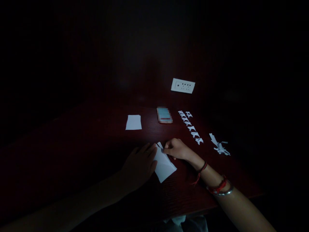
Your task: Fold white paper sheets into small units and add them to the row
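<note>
A white sheet of paper lies on the dark red table in front of me, one corner folded up at its top. My left hand rests flat on the sheet's left edge, fingers stretched out. My right hand is closed in a pinch on the folded corner at the top of the sheet. Red threads and a metal bangle circle the right wrist.
A row of several small folded white paper shapes runs diagonally at the right. Paper scraps lie further right. A small stack of white paper and a blurred phone-like object lie behind. A white wall socket sits beyond. The surroundings are dark.
</note>
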`<state>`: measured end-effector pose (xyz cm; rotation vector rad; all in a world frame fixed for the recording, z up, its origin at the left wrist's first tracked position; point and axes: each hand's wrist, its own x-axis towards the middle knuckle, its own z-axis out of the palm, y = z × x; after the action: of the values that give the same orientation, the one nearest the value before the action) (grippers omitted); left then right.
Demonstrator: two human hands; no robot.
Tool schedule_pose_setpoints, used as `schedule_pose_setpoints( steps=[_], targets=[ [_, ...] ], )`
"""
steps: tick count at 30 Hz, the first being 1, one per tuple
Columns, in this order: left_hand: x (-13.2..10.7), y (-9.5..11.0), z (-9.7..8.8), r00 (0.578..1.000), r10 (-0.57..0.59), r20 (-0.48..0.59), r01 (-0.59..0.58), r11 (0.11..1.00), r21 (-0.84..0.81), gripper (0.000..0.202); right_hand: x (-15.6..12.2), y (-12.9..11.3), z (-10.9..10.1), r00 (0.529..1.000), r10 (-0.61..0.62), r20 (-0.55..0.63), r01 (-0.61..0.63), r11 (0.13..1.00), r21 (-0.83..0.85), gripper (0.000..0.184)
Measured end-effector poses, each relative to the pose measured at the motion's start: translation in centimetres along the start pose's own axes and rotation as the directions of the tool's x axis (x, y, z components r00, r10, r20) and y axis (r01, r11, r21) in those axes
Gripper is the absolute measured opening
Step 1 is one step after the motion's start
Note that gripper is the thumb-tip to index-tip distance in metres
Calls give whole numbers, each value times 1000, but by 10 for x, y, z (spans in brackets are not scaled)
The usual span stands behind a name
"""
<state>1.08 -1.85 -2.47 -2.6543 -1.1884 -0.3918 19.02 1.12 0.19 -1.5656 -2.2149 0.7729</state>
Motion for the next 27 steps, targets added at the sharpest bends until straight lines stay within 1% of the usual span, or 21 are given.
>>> schedule_pose_setpoints(
  steps=[3, 6, 9, 11, 14, 17, 21, 23, 27],
  targets=[
    [0, 1, -1, 1000, 1, 0, -1, 1000, 0, 39, 0, 3, 2, 1000, 17, -21, -17, 1000, -11, 18],
    [0, 1, -1, 1000, -4, -2, 4, 1000, 4, 39, 0, 4, 1, 999, 38, 9, -38, 999, 13, 20],
    [0, 1, -1, 1000, -2, -3, 2, 1000, 5, 39, -1, 1, -1, 999, 26, 41, -28, 999, 32, 22],
    [-1, 1, -2, 1000, 0, -6, 0, 1000, 5, 39, -2, 0, -2, 999, 26, 44, -27, 999, 27, 19],
    [-1, 0, -2, 1000, -9, -6, 9, 1000, 9, 39, -2, 2, -1, 998, 57, 37, -58, 998, 0, 15],
    [-1, -1, -1, 1000, -20, -4, 20, 1000, 13, 39, -2, 4, -1, 996, 84, 34, -84, 996, -4, 17],
    [-1, -1, -1, 999, -35, -6, 35, 999, 21, 39, -3, 4, -1, 998, 33, 56, -35, 999, 31, 24],
    [-1, -1, -1, 999, -38, -7, 39, 999, 24, 38, -3, 3, -2, 998, 29, 60, -31, 999, 23, 22],
    [-2, -3, 0, 999, -35, 3, 35, 999, 27, 40, -3, 4, -2, 996, 79, 42, -79, 997, -9, 15]
  ],
)
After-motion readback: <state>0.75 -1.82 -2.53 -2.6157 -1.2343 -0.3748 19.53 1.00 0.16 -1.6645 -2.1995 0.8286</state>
